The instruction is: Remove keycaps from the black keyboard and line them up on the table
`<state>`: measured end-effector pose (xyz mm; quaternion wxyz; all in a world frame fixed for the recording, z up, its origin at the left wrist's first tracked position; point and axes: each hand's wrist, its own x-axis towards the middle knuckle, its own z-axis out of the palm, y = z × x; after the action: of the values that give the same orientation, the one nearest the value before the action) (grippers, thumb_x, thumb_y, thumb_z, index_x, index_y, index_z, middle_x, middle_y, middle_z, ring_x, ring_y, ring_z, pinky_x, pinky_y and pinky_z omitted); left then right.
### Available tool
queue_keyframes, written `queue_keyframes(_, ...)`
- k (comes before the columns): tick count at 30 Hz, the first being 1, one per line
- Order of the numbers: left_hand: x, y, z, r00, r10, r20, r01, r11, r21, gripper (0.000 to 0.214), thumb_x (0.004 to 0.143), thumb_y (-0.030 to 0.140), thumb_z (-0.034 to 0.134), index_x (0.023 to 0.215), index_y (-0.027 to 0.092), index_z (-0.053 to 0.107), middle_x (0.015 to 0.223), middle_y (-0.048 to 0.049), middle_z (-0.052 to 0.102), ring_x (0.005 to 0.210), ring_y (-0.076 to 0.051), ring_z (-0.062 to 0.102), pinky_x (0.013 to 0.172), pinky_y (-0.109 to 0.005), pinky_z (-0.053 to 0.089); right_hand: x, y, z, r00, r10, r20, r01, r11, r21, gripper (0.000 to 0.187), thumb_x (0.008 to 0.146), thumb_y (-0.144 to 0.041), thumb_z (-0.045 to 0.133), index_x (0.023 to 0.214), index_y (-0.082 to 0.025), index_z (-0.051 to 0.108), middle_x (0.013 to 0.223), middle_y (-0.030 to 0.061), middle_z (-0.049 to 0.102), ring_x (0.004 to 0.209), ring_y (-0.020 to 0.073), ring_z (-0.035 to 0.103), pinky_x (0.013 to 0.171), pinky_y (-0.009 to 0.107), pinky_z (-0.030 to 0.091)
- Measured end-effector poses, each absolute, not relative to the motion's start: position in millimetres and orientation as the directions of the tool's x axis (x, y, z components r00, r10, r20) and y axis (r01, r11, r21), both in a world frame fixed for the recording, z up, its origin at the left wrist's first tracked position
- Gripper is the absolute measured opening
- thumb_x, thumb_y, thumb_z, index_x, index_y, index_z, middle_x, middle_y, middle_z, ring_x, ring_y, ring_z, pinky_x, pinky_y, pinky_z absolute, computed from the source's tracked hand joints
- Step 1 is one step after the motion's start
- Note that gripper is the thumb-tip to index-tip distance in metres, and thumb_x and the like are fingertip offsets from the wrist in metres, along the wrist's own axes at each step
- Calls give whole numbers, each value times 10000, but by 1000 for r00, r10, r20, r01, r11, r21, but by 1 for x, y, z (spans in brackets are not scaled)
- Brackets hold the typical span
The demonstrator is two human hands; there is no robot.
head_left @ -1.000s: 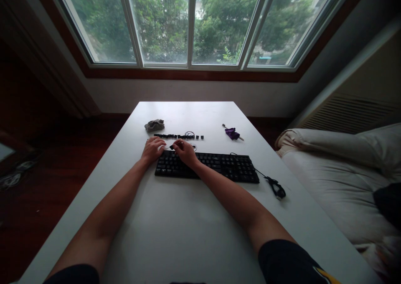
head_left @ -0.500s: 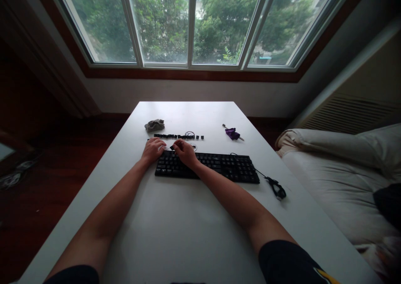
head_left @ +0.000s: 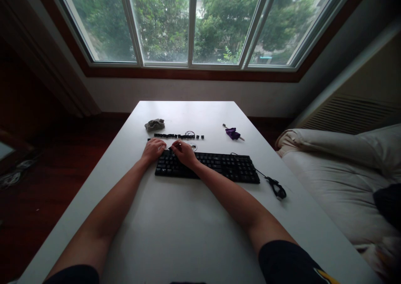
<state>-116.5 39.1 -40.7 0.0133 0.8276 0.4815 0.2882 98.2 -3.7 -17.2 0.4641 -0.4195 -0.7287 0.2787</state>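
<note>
A black keyboard point(head_left: 219, 163) lies across the white table, its left end beneath my hands. At its upper left corner, my left hand point(head_left: 153, 149) is closed against the edge, thumb side toward the keys. My right hand point(head_left: 184, 152) hovers over the upper left keys with thumb and fingers pinched. A small black keycap point(head_left: 170, 148) shows at those fingertips, partly hidden. Just behind the keyboard stands a row of loose black keycaps point(head_left: 171, 135). A thin wire loop point(head_left: 189, 133) lies among them, and a small ring-like piece point(head_left: 194, 147) sits beside my right hand.
A crumpled grey cloth point(head_left: 154, 125) lies at the back left of the table point(head_left: 175, 225). Toward the back right is a purple cloth point(head_left: 232, 133) with a thin brush-like stick through it. The bundled keyboard cable point(head_left: 277, 190) lies at right, near a pale sofa point(head_left: 322, 175).
My right fingertips have shifted slightly left, toward my left hand, and the small black keycap at them has turned a little. My left hand stays in place.
</note>
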Motion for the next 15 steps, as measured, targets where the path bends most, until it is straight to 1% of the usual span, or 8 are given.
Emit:
queue_keyframes(5,-116,40,-41,368,813,452,791,-529,307,254,912,293,508,931,236,755,1039,-56,716,1092,-258,566,1043,-436,407,99,-6,-14,-233,874,426,372,485,-792,221,899,-406,567,899,-201,649,691,-7,624,626,135,538,630,242,403)
queue_keyframes(15,-116,40,-40,362,826,432,791,-518,327,263,907,293,502,939,236,757,1051,-58,712,1087,-259,568,1041,-437,412,99,-6,-16,-210,871,445,356,492,-795,209,902,-386,552,902,-198,643,697,-6,631,615,130,535,629,240,405)
